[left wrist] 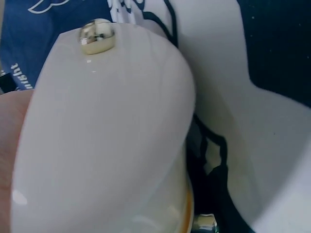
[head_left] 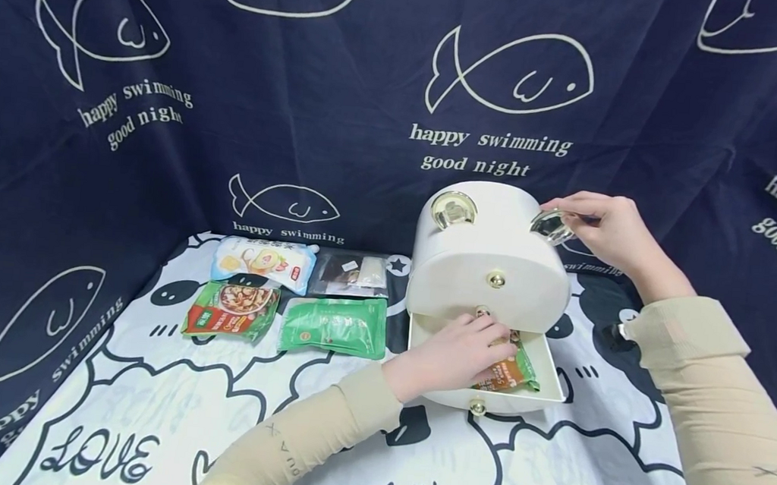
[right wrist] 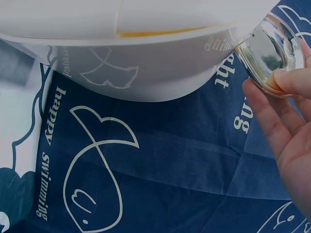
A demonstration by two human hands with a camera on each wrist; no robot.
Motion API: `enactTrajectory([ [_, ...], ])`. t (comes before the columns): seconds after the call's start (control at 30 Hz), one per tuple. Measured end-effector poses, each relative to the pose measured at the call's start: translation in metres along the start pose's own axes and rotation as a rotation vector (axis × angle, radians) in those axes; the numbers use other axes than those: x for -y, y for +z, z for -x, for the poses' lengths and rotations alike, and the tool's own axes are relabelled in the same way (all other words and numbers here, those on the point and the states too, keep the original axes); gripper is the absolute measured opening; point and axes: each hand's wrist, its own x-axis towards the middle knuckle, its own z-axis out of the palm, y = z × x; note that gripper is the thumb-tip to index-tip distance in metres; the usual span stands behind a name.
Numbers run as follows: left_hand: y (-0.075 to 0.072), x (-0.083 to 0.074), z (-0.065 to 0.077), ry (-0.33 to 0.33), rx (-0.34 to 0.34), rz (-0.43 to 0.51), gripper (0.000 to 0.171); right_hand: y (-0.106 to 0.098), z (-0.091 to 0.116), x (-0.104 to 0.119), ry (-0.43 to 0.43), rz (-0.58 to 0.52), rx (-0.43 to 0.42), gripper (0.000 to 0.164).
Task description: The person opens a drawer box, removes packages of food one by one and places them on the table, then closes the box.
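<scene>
A white rounded drawer box (head_left: 490,250) with gold knobs and two round gold ears stands right of centre. Its bottom drawer (head_left: 555,374) is pulled out. In that drawer lies an orange and green food packet (head_left: 511,374). My left hand (head_left: 465,355) reaches over the drawer's left side, its fingers lying across the packet. The left wrist view is mostly filled by a white curved panel with a gold knob (left wrist: 97,36). My right hand (head_left: 605,225) pinches the right gold ear (right wrist: 272,56) between thumb and fingers.
Left of the box lie a light blue and white packet (head_left: 264,261), a dark clear-fronted packet (head_left: 350,274), a red and green packet (head_left: 232,310) and a green packet (head_left: 334,326). A dark blue fish-print cloth (head_left: 369,142) hangs behind. The table cloth (head_left: 211,404) is black and white.
</scene>
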Motion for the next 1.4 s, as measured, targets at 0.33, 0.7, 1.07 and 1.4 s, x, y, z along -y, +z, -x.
enactTrajectory([
  [0.33, 0.012, -0.009, -0.013, 0.014, 0.035, -0.065, 0.046, -0.002, 0.001, -0.001, 0.007, 0.042, 0.001, 0.03],
  [0.7, 0.017, -0.013, -0.029, 0.067, 0.094, -0.049, 0.038, -0.001, 0.0, 0.001, -0.008, 0.044, -0.004, 0.03],
  [1.07, 0.019, -0.017, -0.04, 0.111, 0.206, -0.038, 0.036, 0.0, -0.001, 0.001, -0.017, 0.036, -0.004, 0.031],
  [1.4, 0.025, -0.021, -0.047, 0.116, 0.234, -0.017, 0.025, 0.001, -0.001, 0.002, 0.004, 0.064, 0.009, 0.03],
])
